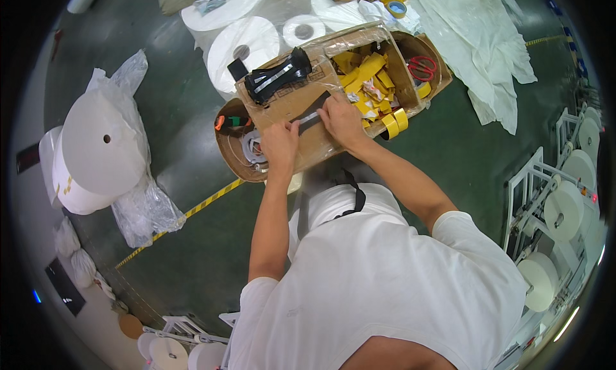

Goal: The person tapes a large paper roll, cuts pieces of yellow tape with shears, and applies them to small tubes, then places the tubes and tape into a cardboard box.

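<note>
Stretched between my two hands, a dark flat strap (310,118) with a pale strip along its middle lies low over a brown cardboard surface (321,137). My left hand (280,145) pinches its left end near the cardboard's front edge. At the other end, my right hand (342,120) grips it with fingers closed, the thumb toward the middle. Just beyond my hands rests a folded bundle of similar black straps (279,75) on the cardboard. To the right of my right hand sits an open box section with crumpled yellow tape scraps (369,81).
Yellow tape rolls (394,123) hang at the box's front right; red scissors (421,68) lie in its right end. A left compartment holds an orange-and-green handled tool (232,121). Large white rolls (242,49) stand behind, another (102,145) at left. Machine frames (552,203) line the right.
</note>
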`<state>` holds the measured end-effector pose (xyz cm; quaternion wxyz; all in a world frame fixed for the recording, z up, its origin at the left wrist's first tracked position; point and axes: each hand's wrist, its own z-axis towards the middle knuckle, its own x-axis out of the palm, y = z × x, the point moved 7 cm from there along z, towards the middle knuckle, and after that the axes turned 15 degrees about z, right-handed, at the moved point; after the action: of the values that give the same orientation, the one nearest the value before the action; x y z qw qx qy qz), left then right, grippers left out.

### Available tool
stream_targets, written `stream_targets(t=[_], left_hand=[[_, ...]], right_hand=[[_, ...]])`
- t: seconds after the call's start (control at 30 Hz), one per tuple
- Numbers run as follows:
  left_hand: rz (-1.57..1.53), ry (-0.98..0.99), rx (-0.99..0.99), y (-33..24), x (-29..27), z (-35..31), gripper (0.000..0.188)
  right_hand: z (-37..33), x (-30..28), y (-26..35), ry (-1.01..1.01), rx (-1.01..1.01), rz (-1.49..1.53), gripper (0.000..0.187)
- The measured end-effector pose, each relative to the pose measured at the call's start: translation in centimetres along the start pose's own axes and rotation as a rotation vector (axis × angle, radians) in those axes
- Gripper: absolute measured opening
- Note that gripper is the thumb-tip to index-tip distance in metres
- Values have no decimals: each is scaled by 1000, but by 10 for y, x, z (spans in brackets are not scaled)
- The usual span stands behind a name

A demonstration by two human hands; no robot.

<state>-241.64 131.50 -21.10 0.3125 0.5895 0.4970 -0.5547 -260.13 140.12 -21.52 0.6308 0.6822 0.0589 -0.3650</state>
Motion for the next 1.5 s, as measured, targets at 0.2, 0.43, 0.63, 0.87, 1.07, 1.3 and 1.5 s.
stream_targets(t=[0.2,0.43,0.63,0.87,1.07,1.3,1.5], left_hand=[[-8,-103,-63,6,-9,-2,39],[-420,-39,-83,34,-30,-19,36],[-730,197,-23,46,-42,-61,33],[-579,466,316,-31,-35,-95,31],[-515,616,409,-56,-22,-109,32],[-1092,650,82,-48,8,-106,25],[-1077,284,-10,-18,0,-87,17]], right_hand=[[-6,0,25,71,-275,-60,17],[-14,-32,28,177,-388,27,30],[-50,-130,-11,646,-317,-36,31],[-75,-128,-44,795,-478,-499,17],[-58,-138,-30,772,-453,-314,10],[-84,-108,82,581,-592,87,34],[-76,-94,68,555,-296,465,60]])
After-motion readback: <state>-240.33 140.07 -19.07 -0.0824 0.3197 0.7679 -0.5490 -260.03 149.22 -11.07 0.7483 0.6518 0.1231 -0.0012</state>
